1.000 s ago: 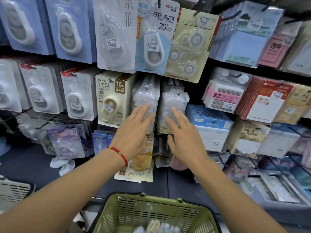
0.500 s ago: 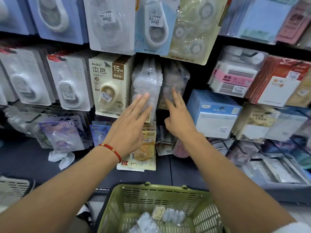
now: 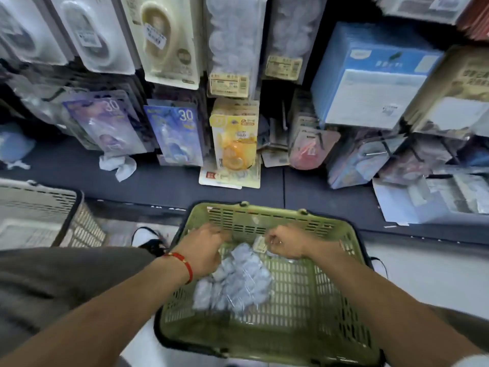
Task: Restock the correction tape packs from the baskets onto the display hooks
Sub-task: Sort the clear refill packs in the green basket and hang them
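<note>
— Dropping from the display, both hands have come down into the green basket (image 3: pixel 304 300); half a second ago they were flat against the clear bubble packs hanging above it.

— So that round of hanging looks done?

— I'd judge so. This reads as reaching for the next load. The left hand (image 3: pixel 203 250) is low over the near-left part of the heap of correction tape packs (image 3: pixel 235 279) lying on the basket floor, fingers bent down into it. The right hand (image 3: pixel 288 242) is at the far side of the basket, curled, apparently pinching a small card tag (image 3: pixel 260 244) at the far end of the heap.

— Does the left one actually have a pack?

— Can't tell. Its fingertips are hidden behind its own knuckles and the frame is smeared by motion. It touches the heap; whether it grips is unclear.

— How many packs are left?

— Hard to count. They blur into one pale blue-grey lump of clear plastic.

— And the hooks?

— Cut off. Above the basket only the lower halves of the hanging clear packs (image 3: pixel 232 43) show, the hooks themselves out of view. A second, pale basket (image 3: pixel 39 215) sits left of the green one, cropped, contents unreadable.
</note>
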{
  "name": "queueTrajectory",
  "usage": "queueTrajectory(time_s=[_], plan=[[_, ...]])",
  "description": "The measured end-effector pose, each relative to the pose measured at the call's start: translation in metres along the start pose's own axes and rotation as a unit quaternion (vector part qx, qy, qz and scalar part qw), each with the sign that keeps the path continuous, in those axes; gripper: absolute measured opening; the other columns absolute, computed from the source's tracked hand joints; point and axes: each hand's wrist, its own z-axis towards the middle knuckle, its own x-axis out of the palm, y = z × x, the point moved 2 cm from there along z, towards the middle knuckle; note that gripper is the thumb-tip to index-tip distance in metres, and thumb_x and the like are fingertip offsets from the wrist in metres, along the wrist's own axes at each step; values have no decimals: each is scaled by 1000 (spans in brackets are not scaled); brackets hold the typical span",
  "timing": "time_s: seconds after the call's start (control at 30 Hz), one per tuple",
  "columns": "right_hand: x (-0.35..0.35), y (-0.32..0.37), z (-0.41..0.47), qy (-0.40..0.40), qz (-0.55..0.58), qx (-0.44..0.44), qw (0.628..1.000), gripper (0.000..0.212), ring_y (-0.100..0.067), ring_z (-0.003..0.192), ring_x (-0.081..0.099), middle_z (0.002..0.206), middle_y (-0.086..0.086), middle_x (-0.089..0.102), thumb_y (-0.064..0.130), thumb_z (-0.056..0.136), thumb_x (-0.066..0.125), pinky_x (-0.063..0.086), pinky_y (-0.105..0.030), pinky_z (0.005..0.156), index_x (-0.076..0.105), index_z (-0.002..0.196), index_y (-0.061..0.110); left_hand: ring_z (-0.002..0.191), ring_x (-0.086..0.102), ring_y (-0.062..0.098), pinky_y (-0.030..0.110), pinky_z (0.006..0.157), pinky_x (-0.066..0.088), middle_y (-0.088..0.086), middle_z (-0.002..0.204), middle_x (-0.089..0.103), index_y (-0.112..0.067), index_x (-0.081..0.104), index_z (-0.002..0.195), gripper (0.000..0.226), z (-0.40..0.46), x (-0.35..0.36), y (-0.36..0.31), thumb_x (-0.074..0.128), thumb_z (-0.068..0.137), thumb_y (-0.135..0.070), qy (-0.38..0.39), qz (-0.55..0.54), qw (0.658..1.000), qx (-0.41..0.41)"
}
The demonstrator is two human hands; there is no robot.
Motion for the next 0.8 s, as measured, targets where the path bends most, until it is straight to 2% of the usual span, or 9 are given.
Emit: queueTrajectory(time_s=[0.1, 0.2, 0.27, 0.33, 0.4, 0.57, 0.63, 0.73, 0.8], plan=[[86, -21, 13, 83, 45, 65, 993, 40, -33, 123, 63, 132, -15, 67, 38, 99, 66, 49, -34, 93, 64, 130, 12, 137, 51, 27, 32, 108, 46, 6, 145, 59, -26, 60, 140, 50, 1, 55, -5, 60, 92, -16, 60, -76, 991, -92], [150, -23, 18, 104, 179, 131, 970, 95, -30, 152, 37, 169, -9, 31, 51, 90, 77, 35, -40, 121, 27, 164, 17, 127, 60, 29, 31, 103, 50, 12, 141, 62, -24, 64, 136, 42, -5, 94, -10, 63, 95, -16, 79, -166, 966, -180], [176, -11, 25, 101, 158, 138, 973, 126, -35, 160, 14, 175, -11, 5, 62, 80, 82, 24, -48, 127, 2, 167, 17, 120, 65, 30, 32, 100, 53, 13, 136, 66, -24, 66, 133, 40, -8, 110, -12, 64, 94, -15, 87, -188, 954, -218], [187, -1, 31, 86, 98, 140, 981, 139, -42, 156, 13, 172, -17, 2, 68, 71, 85, 29, -54, 123, -2, 165, 12, 117, 67, 30, 31, 98, 53, 13, 134, 67, -25, 67, 132, 39, -9, 117, -11, 64, 94, -15, 87, -198, 946, -241], [183, 0, 34, 62, 101, 137, 983, 135, -40, 149, 23, 164, -18, 16, 62, 68, 90, 36, -53, 119, 7, 161, 12, 114, 68, 30, 31, 96, 55, 12, 131, 69, -25, 68, 130, 39, -7, 117, -10, 65, 93, -14, 77, -215, 938, -260], [169, -18, 24, 45, 143, 91, 984, 116, -36, 150, 27, 160, -11, 29, 36, 79, 90, 28, -48, 124, 12, 163, 18, 108, 70, 26, 31, 93, 56, 11, 122, 73, -22, 68, 129, 37, -2, 106, -3, 66, 94, -12, 51, -247, 926, -280], [169, -22, 20, 31, 209, 87, 974, 102, -32, 139, 44, 156, -8, 40, 35, 84, 86, 43, -48, 114, 21, 162, 23, 110, 69, 27, 33, 96, 56, 11, 123, 73, -21, 66, 132, 39, -2, 103, -5, 65, 94, -11, 33, -248, 928, -276], [157, -34, 7, 8, 374, 130, 918, 65, -11, 97, 63, 146, 7, 52, 28, 96, 72, 57, -24, 71, 43, 155, 29, 117, 67, 29, 38, 101, 55, 12, 130, 70, -19, 62, 138, 46, 1, 98, -9, 67, 93, -10, 0, -260, 924, -279], [146, -49, -4, 3, 490, 164, 856, 38, -11, 96, 69, 138, 1, 65, 25, 91, 73, 62, -29, 75, 65, 127, 33, 121, 63, 32, 41, 102, 54, 12, 138, 64, -18, 56, 142, 52, 5, 96, -14, 71, 92, -15, -30, -292, 910, -293]])
